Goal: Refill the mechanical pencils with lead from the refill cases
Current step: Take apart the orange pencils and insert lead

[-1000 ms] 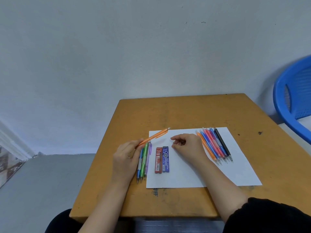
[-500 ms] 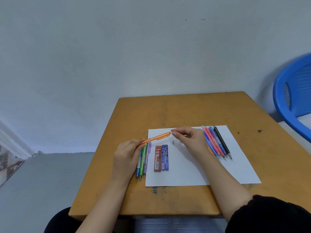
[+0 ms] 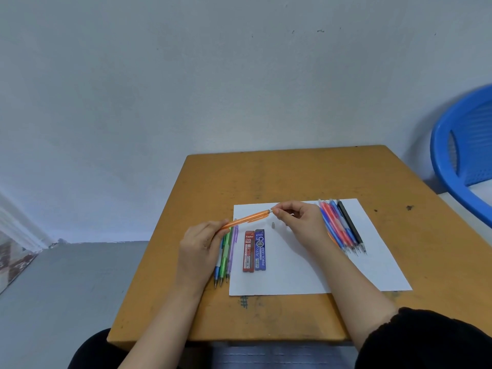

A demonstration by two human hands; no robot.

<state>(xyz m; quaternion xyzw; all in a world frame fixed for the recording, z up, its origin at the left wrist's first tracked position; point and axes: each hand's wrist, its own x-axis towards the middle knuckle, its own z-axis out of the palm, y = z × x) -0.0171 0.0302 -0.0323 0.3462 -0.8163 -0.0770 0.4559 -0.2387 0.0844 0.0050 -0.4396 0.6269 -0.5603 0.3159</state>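
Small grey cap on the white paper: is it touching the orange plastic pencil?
Apart. Head view shows white paper between the small grey cap and orange plastic pencil.

Both forearms reach forward, the right one bare below a black sleeve (image 3: 426, 342). The left hand (image 3: 199, 246) lies knuckles up, its fingers curled round the near end of an orange pencil (image 3: 247, 218). The right hand (image 3: 300, 222) sits a little further out, thumb and forefinger pinching the pencil's far end, the other fingers loosely curled.
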